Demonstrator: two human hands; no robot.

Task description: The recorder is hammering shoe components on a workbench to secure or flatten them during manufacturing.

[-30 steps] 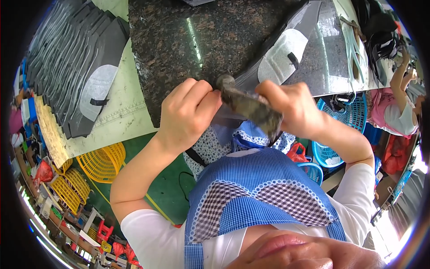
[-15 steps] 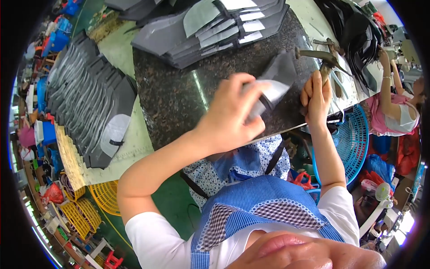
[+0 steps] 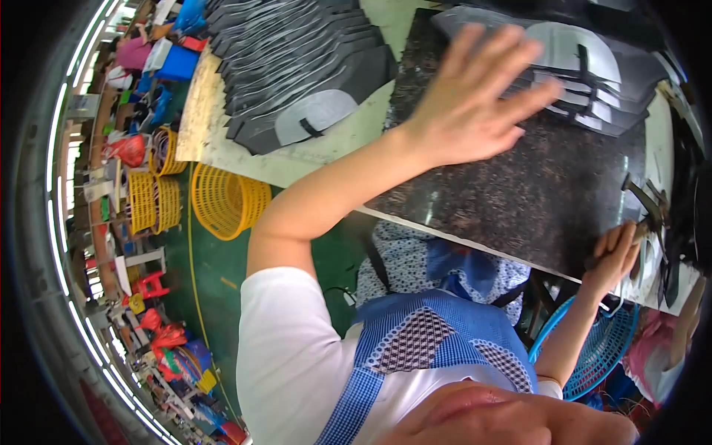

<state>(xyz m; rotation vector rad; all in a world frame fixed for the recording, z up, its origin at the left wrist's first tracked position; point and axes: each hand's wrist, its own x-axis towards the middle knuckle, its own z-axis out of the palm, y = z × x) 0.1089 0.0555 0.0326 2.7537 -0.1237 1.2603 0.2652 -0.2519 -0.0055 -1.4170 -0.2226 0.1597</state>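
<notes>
My left hand (image 3: 478,96) is spread open and blurred, with its fingertips over the near-left side of a stack of dark grey cut pieces (image 3: 630,65). These look like shoe uppers, each with a pale patch and a black strip. I cannot tell whether the fingers touch the stack. At the slab's right edge, my right hand (image 3: 614,256) is closed round the handle of a hammer (image 3: 647,202), whose head points away from me. Under the hands lies a dark speckled stone slab (image 3: 512,200). A long fanned row of similar pieces (image 3: 297,67) lies left of it.
The pale worktable (image 3: 204,137) runs beneath the slab and the row. Yellow plastic baskets (image 3: 222,200) stand on the green floor at left. A blue basket (image 3: 593,348) sits below my right forearm. Another person (image 3: 660,356) is at the right edge.
The view has swung left. My left hand has let go of the grey piece and moved over to the stack, fingers spread. The right hand still grips the hammer.
</notes>
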